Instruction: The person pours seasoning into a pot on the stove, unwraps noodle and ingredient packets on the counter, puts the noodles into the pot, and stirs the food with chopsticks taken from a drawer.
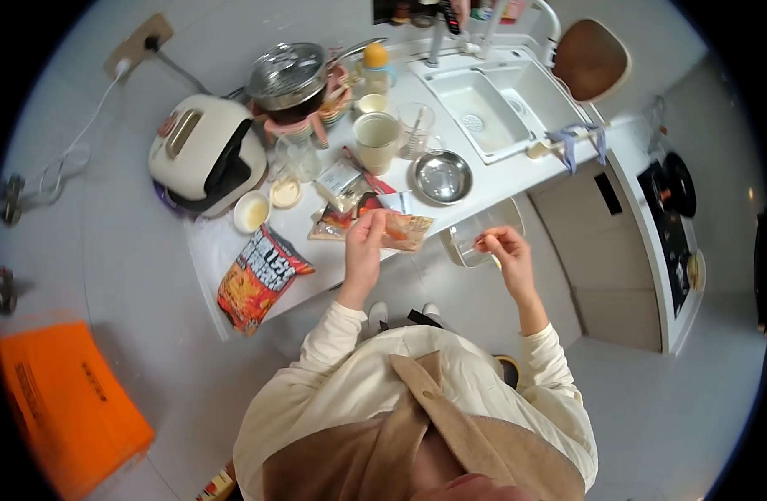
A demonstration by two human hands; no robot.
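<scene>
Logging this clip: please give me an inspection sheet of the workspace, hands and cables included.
Surface: white counter, crowded towards its left end.
Job's things: brown packet in hand; clear bin below the counter's front edge.
Clutter: red-orange snack bag, white cooker, metal bowl, tall cup.
Hands: left hand grips the packet; right hand pinches a small item, too small to identify.
Cables: white cord and dark cord plugged in at the wall.
Surroundings: double sink, stove, orange item on the floor.
</scene>
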